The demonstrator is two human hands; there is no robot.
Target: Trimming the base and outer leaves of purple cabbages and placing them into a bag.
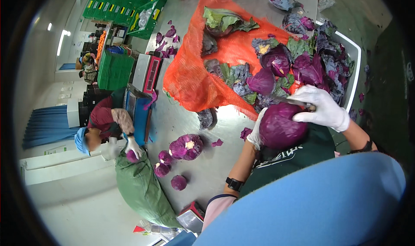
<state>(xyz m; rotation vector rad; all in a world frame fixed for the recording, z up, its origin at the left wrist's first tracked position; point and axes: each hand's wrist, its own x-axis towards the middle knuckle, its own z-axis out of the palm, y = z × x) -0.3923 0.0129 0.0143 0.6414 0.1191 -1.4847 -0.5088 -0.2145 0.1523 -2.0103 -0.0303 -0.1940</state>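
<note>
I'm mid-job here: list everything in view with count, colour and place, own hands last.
Held cabbage: 1, purple, between the hands
Knife: 1, grey blade, at the held cabbage's top
Trimmed cabbages: at least 4, purple, table's near left
Mesh bag: 1, orange-red, table's middle
Loose leaves: many, purple and green, on bag and in bin
Bin: 1, white-rimmed, right
Table: 1, silver-grey, centre
Scales: 2, red and silver, far left and near left
Sack: 1, green, left
Crates: several, green, upper left
Co-worker: 1, maroon top, left
Left hand: 1, white glove, cabbage's left
Right hand: 1, white glove, holding knife
</note>
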